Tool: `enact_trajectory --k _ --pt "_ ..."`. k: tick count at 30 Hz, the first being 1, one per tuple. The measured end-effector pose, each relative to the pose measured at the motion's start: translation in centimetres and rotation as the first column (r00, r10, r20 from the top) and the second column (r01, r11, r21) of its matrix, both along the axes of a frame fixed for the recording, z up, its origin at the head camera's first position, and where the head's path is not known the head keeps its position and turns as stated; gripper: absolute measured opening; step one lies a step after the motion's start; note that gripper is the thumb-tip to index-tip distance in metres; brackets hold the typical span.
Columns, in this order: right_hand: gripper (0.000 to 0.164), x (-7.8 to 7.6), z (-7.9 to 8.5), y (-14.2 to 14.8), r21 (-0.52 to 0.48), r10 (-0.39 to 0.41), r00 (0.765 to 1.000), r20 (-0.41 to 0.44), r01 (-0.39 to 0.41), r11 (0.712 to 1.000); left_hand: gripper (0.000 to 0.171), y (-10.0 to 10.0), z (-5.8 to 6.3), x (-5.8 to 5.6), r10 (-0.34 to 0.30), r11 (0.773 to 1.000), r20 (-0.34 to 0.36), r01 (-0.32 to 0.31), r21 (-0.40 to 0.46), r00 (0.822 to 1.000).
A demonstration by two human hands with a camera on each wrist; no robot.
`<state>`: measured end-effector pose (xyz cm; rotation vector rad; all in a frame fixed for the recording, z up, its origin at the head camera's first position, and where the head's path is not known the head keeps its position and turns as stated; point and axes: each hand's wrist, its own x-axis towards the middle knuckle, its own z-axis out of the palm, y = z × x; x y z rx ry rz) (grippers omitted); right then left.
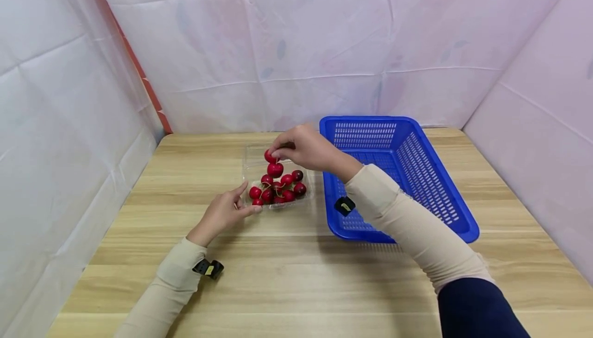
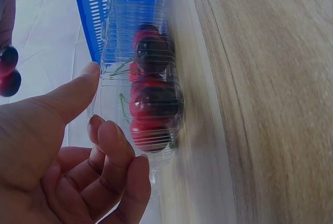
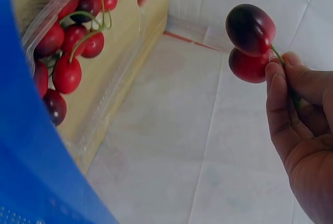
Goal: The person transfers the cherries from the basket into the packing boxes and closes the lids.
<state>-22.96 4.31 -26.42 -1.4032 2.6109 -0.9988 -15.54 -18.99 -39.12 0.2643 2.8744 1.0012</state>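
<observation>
Between thumb and fingertips, my right hand (image 1: 308, 147) pinches the green stem (image 3: 277, 53) of a pair of cherries (image 1: 275, 170). Dark red and glossy, the pair (image 3: 251, 30) hangs in the air over a clear plastic box (image 2: 112, 41). Several more red cherries (image 1: 288, 195) with stems lie in that box on the table. My left hand (image 1: 223, 213) holds the box at its near left corner, thumb on the rim and fingers curled by the side. In the left wrist view its thumb (image 2: 78, 91) meets the rim.
A blue perforated plastic basket (image 1: 431, 173) stands right of the box, under my right forearm. The box's clear lid (image 1: 256, 154) lies folded back behind it. White patterned sheets (image 1: 319, 45) hang around the back and sides of the wooden table (image 1: 278, 281).
</observation>
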Motion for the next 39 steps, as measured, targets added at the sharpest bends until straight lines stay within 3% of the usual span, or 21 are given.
enact_trajectory --k 10,20,31,39 --pt "0.012 0.3 -1.0 -2.5 0.123 -0.154 0.988 0.003 0.152 0.981 0.084 0.0 0.0 0.3 0.01 1.0 0.002 -0.01 0.011 1.0" --pt "0.016 0.7 -2.2 -4.6 0.181 -0.225 0.974 0.016 0.219 0.959 0.082 0.1 -0.1 0.4 0.014 1.0 0.002 -0.014 0.015 1.0" --pt "0.017 0.0 -4.1 -5.8 0.27 -0.25 0.967 0.038 0.231 0.935 0.083 0.4 -0.1 0.2 0.015 1.0 -0.011 -0.015 -0.003 1.0" --pt "0.017 -0.5 -5.3 -6.5 0.275 -0.226 0.974 0.032 0.209 0.939 0.084 0.4 0.0 0.3 0.009 1.0 0.002 -0.009 -0.003 1.0"
